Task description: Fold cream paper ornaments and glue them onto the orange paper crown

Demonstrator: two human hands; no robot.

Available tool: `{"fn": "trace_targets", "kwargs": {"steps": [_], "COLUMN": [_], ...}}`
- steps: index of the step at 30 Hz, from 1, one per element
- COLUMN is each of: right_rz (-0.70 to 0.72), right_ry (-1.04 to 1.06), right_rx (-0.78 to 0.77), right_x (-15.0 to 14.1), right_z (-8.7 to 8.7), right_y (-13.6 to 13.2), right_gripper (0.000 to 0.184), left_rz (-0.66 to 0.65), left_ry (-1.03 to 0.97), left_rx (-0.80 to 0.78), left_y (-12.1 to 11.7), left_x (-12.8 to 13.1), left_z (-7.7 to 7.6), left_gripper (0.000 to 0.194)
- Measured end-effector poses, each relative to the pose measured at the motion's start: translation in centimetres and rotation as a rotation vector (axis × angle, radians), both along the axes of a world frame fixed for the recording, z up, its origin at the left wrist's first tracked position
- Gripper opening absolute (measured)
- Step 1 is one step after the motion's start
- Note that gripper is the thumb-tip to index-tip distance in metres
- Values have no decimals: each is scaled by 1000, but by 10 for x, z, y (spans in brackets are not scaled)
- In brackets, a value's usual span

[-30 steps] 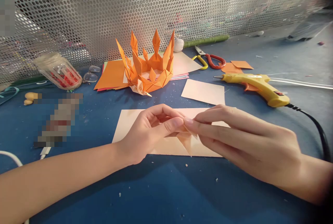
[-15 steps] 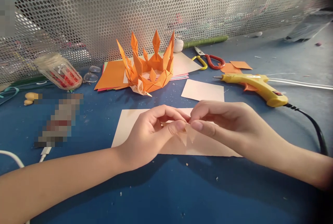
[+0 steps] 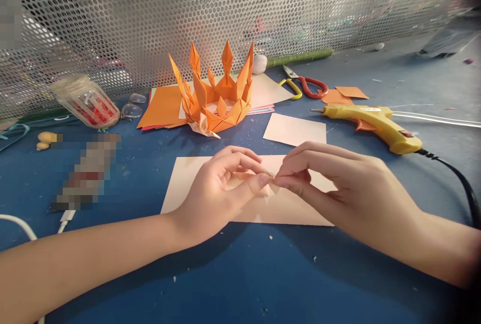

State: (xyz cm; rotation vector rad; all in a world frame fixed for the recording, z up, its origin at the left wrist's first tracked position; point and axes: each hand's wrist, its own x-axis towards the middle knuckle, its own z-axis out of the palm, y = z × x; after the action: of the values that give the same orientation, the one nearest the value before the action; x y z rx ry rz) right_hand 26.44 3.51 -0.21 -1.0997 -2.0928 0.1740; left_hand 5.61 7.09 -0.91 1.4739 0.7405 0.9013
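A small folded piece of pale peach paper is pinched between my two hands, and most of it is hidden by the fingers. My left hand holds it with thumb and forefinger. The fingertips of my right hand are closed on its other side, close to the left thumb. Both hands are over a pale peach sheet lying flat on the blue table. Beyond them stands an orange folded-paper crown with tall pointed spikes. A pale folded piece sits at its front.
A yellow glue gun lies at the right, its black cord curving toward me. Behind are scissors, orange squares, a pale square and a paper stack. A jar and glasses are at the left.
My right hand has turned and its fingertips have shifted along the folded paper, less of which shows now. My left hand stays nearly in place. The whole view has shifted slightly.
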Motion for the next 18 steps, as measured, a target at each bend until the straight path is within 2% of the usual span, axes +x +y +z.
{"fn": "trace_targets", "kwargs": {"steps": [3, 5, 12, 15, 18], "right_rz": [35, 62, 63, 57, 101], "right_ry": [-54, -68, -7, -1, -17], "right_rx": [103, 115, -35, -17, 107], "right_x": [3, 4, 3, 3, 3], "right_z": [-2, -4, -11, -9, -6], "right_y": [0, 0, -2, -2, -2], "right_gripper": [13, 14, 16, 13, 13], "left_rz": [26, 19, -10, 37, 84], "left_ry": [64, 81, 178, 158, 95], "left_rx": [88, 118, 275, 233, 152], "left_y": [-2, -3, -2, -2, -2], "left_x": [0, 0, -2, -2, -1], "left_z": [-1, -1, 5, 5, 5], "left_gripper": [12, 12, 13, 14, 18]}}
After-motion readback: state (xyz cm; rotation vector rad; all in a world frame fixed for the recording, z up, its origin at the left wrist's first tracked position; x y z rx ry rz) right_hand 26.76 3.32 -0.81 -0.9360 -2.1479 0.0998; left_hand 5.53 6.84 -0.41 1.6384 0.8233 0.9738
